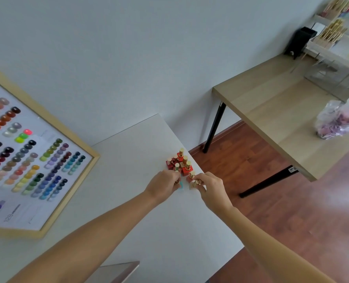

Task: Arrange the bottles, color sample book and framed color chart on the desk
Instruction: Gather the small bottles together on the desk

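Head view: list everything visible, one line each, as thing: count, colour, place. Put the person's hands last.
white desk: one, white, centre, against the wall.
bottles: a cluster, exact count unclear, red and tan with gold caps, near the desk's far right edge.
colour chart: one, pale wood frame, many coloured swatches, left on the desk.
grey panel: one, bottom edge, partly cut off.
wooden table: one, light wood, black legs, right.
plastic bag: one, clear with pink contents, on the wooden table.
black holder: one, black, far end of the wooden table.
racks: clear, holding tan sticks, top right.
left hand: grip on a bottle.
right hand: grip on a gold-capped bottle.
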Demonstrator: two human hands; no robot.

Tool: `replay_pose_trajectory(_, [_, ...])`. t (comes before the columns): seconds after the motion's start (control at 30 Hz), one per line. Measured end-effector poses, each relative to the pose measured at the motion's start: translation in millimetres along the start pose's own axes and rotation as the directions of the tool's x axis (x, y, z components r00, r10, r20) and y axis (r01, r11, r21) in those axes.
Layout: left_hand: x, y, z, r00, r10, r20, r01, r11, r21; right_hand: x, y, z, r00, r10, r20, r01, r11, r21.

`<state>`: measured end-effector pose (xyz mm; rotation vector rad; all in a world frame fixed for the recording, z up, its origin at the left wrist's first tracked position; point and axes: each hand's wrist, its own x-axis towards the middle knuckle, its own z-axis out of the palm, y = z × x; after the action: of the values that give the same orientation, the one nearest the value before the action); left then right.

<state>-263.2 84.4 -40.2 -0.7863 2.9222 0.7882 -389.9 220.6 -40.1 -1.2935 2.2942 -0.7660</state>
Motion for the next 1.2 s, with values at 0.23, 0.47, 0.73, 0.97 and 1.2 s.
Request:
replay_pose_trajectory(0.23, [3.6, 3.6, 5.4, 1.000, -0.004, -0.014, 0.005, 1.000, 0.015, 5.4, 4.8, 1.8, 0.999, -0.030, 0.044, 0.030, 1.000, 0.003])
replay_pose_trajectory(0.47, [3.4, 7.3, 7.3, 0.999, -0.018, -0.029, 0.019, 0.999, 0.037, 9.9, 6.9, -0.7, 0.996, -0.054, 0.077, 0.053, 0.998, 0.016])
replay_pose_trajectory(0.73, [-8.8, 10.7, -18.6, 1.000, -0.023, -0.001, 0.023, 0.996, 0.085, -0.1, 4.9, -8.6, 0.997, -0.061, 0.047, 0.061, 0.998, -0.002])
replay_pose_trajectory(0.97, [-56.3, 4.2, -85.3, 0.991, -0.101, -0.083, 0.106, 0.992, 0.062, -9.8, -36.2, -24.1, 0.987, -0.141, -0.074, 0.145, 0.988, 0.050])
replay_pose_trajectory(1.2, [-174.0, -25.7, -146.6, 0.929, -0.251, -0.272, 0.225, 0.967, -0.123, -38.5, -125.8, -12.4, 0.959, -0.284, -0.008, 0.283, 0.955, 0.086])
